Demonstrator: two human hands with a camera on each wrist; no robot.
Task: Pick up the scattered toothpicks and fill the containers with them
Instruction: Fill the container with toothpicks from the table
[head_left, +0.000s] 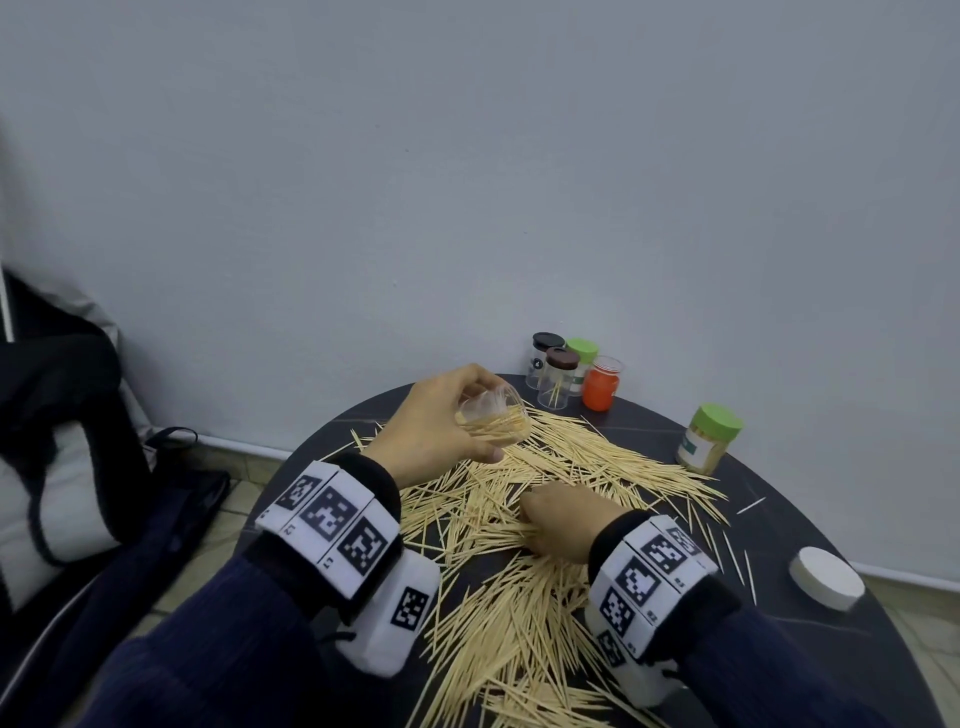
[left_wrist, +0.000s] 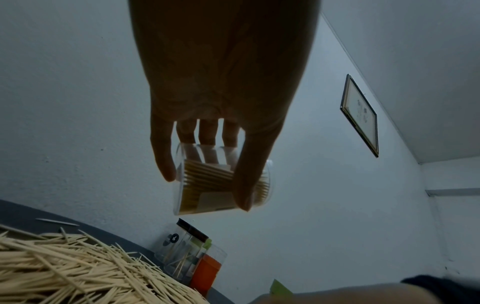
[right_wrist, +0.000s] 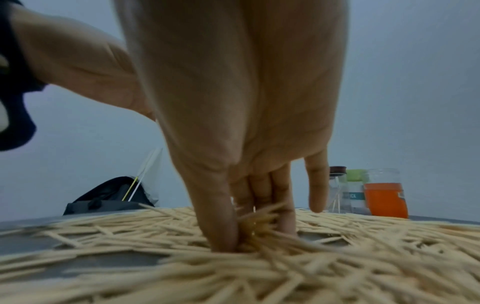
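Toothpicks heaped loose across the near and middle part of the round dark worktop, thickest at the front edge. Right hand down in the pile, thumb and three fingers closed together pinching a small bunch of sticks, little finger lifted clear of the heap. White round lid flat near the right edge, apart from the pile. Left hand raised above the far part of the heap, fingers and thumb curled round a clear container tipped on its side, mouth toward the right, partly filled with toothpicks lying lengthwise. Green-lidded jar upright to the right, just beyond the spread of sticks, packed with toothpicks. Farthest back, against the grey wall, a tight cluster: black-lidded jar, brown-lidded jar with a few sticks standing inside, second green-lidded jar behind, and an orange container under a clear cap. Dark bag off the left side of the worktop. Framed picture on the wall, seen from the left wrist.
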